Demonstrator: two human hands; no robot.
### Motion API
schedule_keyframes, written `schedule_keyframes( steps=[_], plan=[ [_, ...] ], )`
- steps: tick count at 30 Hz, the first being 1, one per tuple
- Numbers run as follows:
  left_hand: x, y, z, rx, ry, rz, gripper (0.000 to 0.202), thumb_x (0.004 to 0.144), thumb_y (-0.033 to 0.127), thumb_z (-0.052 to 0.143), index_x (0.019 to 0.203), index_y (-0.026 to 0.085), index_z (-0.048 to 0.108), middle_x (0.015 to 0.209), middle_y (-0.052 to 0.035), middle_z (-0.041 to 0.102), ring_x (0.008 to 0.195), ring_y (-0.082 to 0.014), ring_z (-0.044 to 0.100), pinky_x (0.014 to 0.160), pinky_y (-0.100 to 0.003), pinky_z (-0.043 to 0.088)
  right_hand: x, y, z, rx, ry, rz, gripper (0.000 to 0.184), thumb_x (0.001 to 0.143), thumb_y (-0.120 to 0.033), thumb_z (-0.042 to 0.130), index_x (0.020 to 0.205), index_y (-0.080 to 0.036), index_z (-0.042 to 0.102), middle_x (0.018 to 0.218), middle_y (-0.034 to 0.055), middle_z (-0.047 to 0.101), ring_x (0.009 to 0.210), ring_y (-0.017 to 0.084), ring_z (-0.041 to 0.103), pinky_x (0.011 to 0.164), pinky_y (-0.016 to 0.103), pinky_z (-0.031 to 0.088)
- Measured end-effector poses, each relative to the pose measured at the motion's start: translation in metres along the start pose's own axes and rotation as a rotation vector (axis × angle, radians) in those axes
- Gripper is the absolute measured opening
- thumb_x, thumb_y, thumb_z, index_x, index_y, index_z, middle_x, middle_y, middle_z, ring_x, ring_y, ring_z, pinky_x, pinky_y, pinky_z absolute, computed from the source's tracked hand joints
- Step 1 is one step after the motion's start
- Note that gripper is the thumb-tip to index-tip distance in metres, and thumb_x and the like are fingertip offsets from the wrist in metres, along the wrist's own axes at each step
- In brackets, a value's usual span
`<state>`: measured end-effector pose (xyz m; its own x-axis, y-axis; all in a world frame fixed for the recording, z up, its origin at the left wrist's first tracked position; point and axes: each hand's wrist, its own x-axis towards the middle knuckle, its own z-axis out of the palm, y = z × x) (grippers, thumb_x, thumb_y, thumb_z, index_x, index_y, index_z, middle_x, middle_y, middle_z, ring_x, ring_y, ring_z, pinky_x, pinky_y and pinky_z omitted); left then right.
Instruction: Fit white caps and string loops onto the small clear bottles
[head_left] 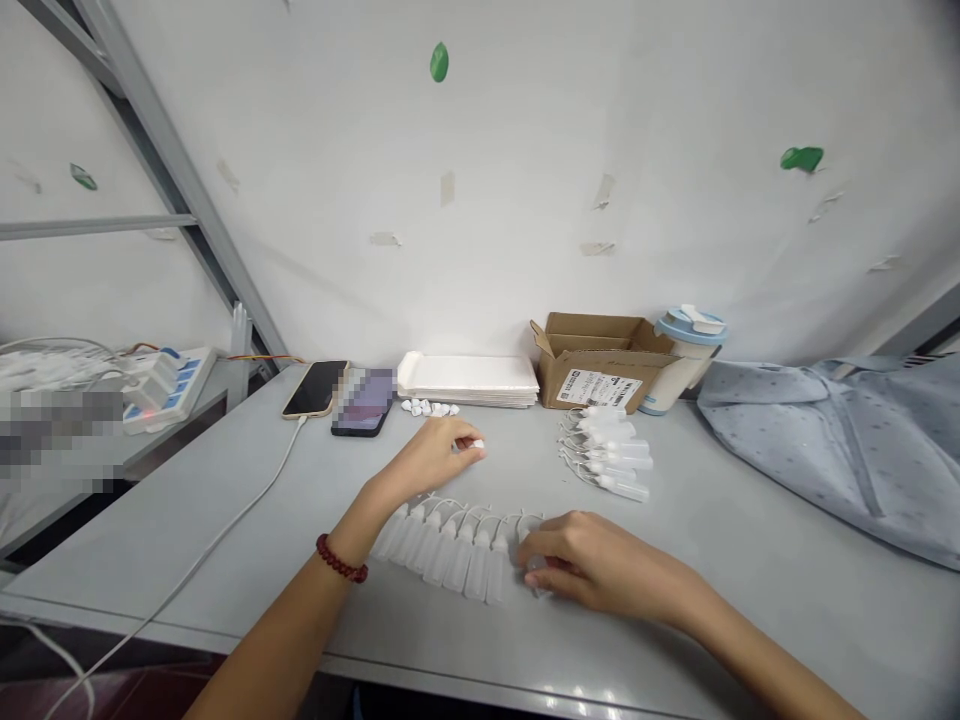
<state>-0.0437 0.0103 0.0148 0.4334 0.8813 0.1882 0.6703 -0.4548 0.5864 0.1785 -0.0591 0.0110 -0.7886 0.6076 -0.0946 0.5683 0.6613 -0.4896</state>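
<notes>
My left hand [441, 452], with a red beaded bracelet on its wrist, pinches a small white cap [480, 444] above the table. Behind it lies a small pile of similar white caps [427, 408]. My right hand [592, 560] has its fingers closed around a small translucent plastic bottle [537, 566], most of which the fingers hide. To its left, a row of several such bottles [465, 560] with thin white cords lies side by side. Farther back on the right is a second group of bottles [611, 455], also corded.
Along the wall stand a stack of white envelopes [469, 378], an open cardboard box [600, 375] and a lidded cup [679, 365]. Two phones [316, 388] lie at the back left, one with a white cable. Grey fabric [832, 440] covers the right; a power strip [176, 390] sits left.
</notes>
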Motion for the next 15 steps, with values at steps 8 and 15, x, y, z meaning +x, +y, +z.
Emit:
schedule_keyframes(
  steps=[8,15],
  plan=[
    [-0.004,0.020,0.015,-0.248,-0.139,-0.012,0.023,0.078,0.032,0.056,0.091,0.018,0.070,0.093,-0.0023,0.070,0.082,-0.0174,0.060,0.073,-0.026,0.044,0.001,0.006,0.001,-0.377,0.236,0.095,0.016,0.088,-0.017,0.042,0.095,-0.019,0.057,0.079,0.0047,0.055,0.059,0.014,0.049,0.052,0.023,0.031],
    [-0.005,0.023,0.005,-0.341,-0.184,-0.055,0.031,0.083,0.035,0.049,0.103,0.019,0.066,0.103,-0.0038,0.068,0.088,-0.0175,0.059,0.075,-0.026,0.043,0.006,0.014,0.005,-0.368,0.378,0.067,0.022,0.086,-0.009,0.035,0.093,-0.016,0.054,0.078,0.0048,0.048,0.057,0.012,0.041,0.050,0.023,0.030]
  ],
)
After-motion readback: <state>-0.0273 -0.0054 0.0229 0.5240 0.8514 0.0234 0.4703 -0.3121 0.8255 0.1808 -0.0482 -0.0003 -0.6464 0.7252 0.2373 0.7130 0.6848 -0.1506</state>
